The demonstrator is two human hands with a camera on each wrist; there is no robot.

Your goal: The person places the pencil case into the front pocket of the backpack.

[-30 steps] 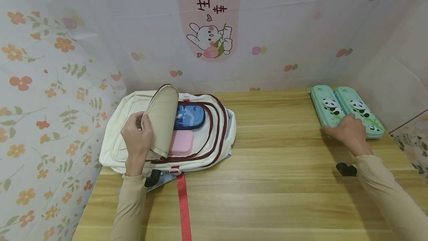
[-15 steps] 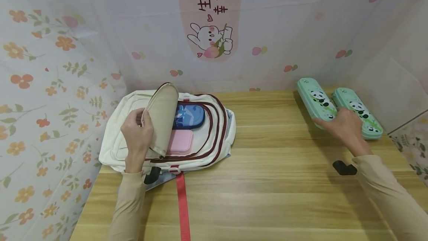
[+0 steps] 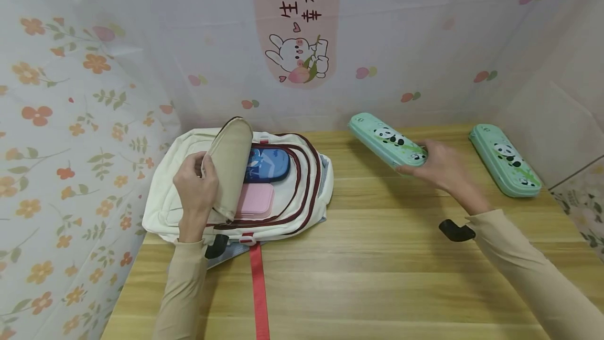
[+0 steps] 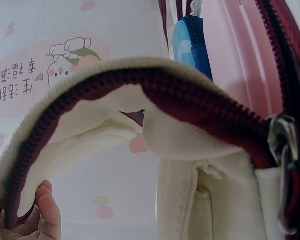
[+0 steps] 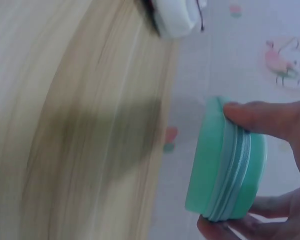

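Note:
A cream backpack [image 3: 302,188] with dark red zips lies at the left, its front pocket unzipped. My left hand [image 3: 195,182] pinches the edge of the pocket flap [image 3: 231,167] and holds it folded back; the left wrist view shows the flap's zip edge [image 4: 145,75] and the fingertips [image 4: 47,210]. Inside the pocket lie a blue zip case [image 3: 267,165] and a pink case [image 3: 256,199]. My right hand [image 3: 439,167] grips the near end of a mint-green panda pencil case [image 3: 389,139], held above the table. In the right wrist view, thumb and fingers clasp the case's zipped end [image 5: 227,165].
A second mint-green panda pencil case [image 3: 507,159] lies on the wooden table [image 3: 377,277] at the right. A red strap [image 3: 258,293] runs from the backpack toward the front edge. Patterned cloth [image 3: 401,41] hangs behind the table and along its left side.
My right hand has lifted one panda pencil case from beside the other and carried it left toward the backpack. My left hand stays at the flap, nearly still.

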